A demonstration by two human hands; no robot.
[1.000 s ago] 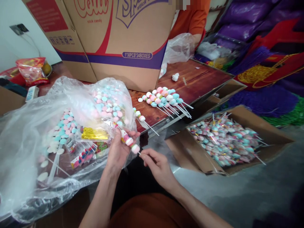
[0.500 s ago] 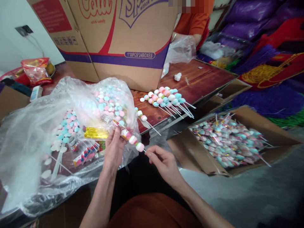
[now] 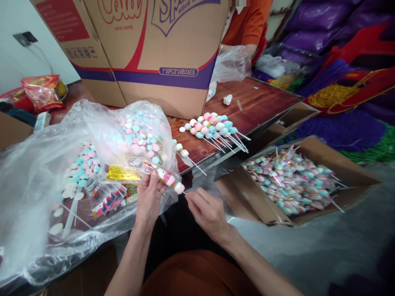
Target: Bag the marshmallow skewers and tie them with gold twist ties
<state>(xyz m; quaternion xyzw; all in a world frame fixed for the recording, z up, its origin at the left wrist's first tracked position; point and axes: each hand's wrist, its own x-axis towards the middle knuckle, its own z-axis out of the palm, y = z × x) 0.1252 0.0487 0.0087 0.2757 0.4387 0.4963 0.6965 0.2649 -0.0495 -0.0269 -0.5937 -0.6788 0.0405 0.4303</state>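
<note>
Between my hands is a marshmallow skewer (image 3: 179,188), its upper part inside a clear printed wrapper (image 3: 163,174). My left hand (image 3: 150,193) is closed on the wrapper around the candy. The white stick end is pinched by my right hand (image 3: 205,209), at the lower right of the skewer. Pink and white pieces at the stick end stick out of the wrapper. Left of my left hand lie a bundle of gold twist ties (image 3: 122,173) and a stack of printed wrappers (image 3: 108,200). Loose marshmallows (image 3: 142,135) fill a clear plastic bag (image 3: 33,185) on the table.
Several bare marshmallow skewers (image 3: 212,126) lie on the wooden table (image 3: 259,92), with a single one (image 3: 182,151) nearer me. An open carton of wrapped skewers (image 3: 290,181) stands at the right. A large cardboard box (image 3: 135,53) stands behind; beyond it sits a person in orange (image 3: 247,26).
The wrapper now covers more of the skewer, leaving fewer marshmallows exposed. My right hand has moved slightly up and left, with its fingers curled tighter. The whole view has shifted a little.
</note>
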